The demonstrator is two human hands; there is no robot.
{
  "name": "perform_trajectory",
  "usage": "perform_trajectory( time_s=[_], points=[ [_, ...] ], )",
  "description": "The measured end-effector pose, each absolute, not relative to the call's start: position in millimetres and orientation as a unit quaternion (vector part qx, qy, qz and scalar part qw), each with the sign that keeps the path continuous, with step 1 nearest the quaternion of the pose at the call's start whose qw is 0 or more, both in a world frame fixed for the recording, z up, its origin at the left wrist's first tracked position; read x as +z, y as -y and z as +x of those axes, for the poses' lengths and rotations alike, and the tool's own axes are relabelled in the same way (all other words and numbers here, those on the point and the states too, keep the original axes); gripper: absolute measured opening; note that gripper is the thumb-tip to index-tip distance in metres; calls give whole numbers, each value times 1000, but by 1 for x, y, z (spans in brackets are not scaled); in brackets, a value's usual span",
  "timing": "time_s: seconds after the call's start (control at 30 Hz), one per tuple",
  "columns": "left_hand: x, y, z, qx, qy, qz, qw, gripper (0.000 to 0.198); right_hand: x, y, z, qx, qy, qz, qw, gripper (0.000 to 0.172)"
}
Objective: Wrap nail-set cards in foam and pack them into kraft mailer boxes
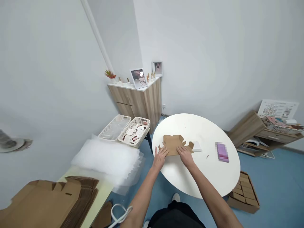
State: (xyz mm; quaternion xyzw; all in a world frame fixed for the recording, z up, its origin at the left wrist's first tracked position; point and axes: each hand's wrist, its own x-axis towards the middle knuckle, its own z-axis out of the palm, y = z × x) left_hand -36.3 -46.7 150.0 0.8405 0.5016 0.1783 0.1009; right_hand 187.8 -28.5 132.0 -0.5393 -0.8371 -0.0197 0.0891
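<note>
1. Hands: 2. Left hand (160, 157) on the left edge of the box, right hand (185, 156) on the right part. Fingers of both stretched over the board; can't tell if either pinches it.
2. Box in work: 1 brown cardboard box (173, 144), partly unfolded, flaps sticking out, under both hands on the round white table (209, 129).
3. Also on that table: 1 white stack of paper or cards (197, 146) just right of the box; 1 purple item (222, 152), pixelated, further right; 1 tiny reddish-brown bit (207, 156) between box and purple item.
4. Left side: 1 pile of flat brown cardboard boxes (42, 199), sheets too tight to count; 1 pile of white packing sheets (106, 155), also uncountable.
5. Baskets beyond the packing sheets: 2, white, side by side. Left one (109, 126) has clear plastic, right one (142, 136) has a jumble of small cards and packets.
6. Corner cabinet (152, 104): 1. On top: 2 picture frames (139, 78), 1 potted plant (110, 75), several small bottles, too small to count.
7. Floor, right: 1 open carton (247, 207) filled with small brown boxes, partly cut off by the table edge.
8. White cable, looped, by the left forearm (118, 218).
</note>
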Motion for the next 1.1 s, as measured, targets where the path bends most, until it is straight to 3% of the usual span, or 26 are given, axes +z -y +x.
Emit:
perform_trajectory(
  time_s=[0.2,0.37,0.53,0.7,0.93,1.1],
  points=[
    [75,59,-8,123,-521,834,131,49,54,64,212,24,825,-562,49,55],
    [43,70,-5,67,-565,814,115,54,30,86,220,55,834,-547,56,60],
    [45,68,-10,19,-557,820,130,65,40,84,223,106,830,-545,50,48],
    [67,49,-7,16,-556,823,118,53,63,61,224,185,818,-543,33,26],
    [64,39,22,71,-450,880,136,42,80,41,214,224,773,-594,-7,24],
    [35,30,30,145,-386,891,189,32,77,45,210,288,721,-628,48,21]
  ],
)
